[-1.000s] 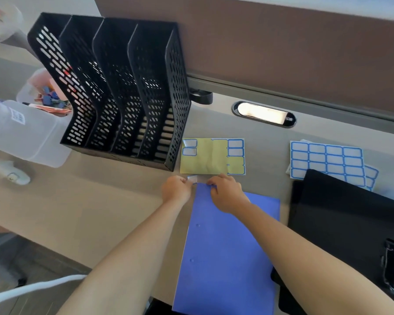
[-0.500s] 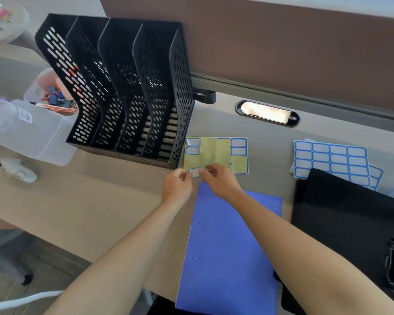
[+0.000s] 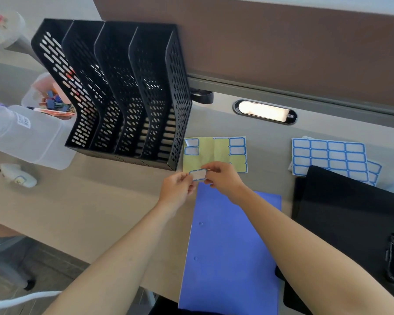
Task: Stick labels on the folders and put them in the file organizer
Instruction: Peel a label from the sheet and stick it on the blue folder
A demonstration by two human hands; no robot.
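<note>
Just beyond the far edge of the blue folder [image 3: 232, 246], a small white label [image 3: 198, 174] with a blue border is held between both hands. The left hand [image 3: 176, 186] pinches the label's left end between thumb and curled fingers, and the right hand [image 3: 222, 178] pinches its right end in the same way. The label sits over the near left corner of a yellow backing sheet [image 3: 214, 153]; whether it touches the sheet cannot be told. That sheet lies flat on the worktop [image 3: 89, 201], creased, with two labels left at its upper left and two more at its upper right.

The blue folder lies closed and flat, reaching from the hands to the near edge of the worktop. Its right side is near a black folder [image 3: 350, 219], which partly covers the near edge of a full label sheet [image 3: 330, 158]; a second sheet peeks out beneath that one.

The black perforated file organizer [image 3: 123, 87] stands at the back left with four slots, its right wall just beside the backing sheet. To its left are a clear plastic box [image 3: 32, 137] and, behind that, a small tub of coloured clips [image 3: 48, 98]. A small white object [image 3: 17, 176] lies on the worktop near the box. An oval cable port [image 3: 265, 111] is set into the worktop below the brown partition [image 3: 259, 42].
</note>
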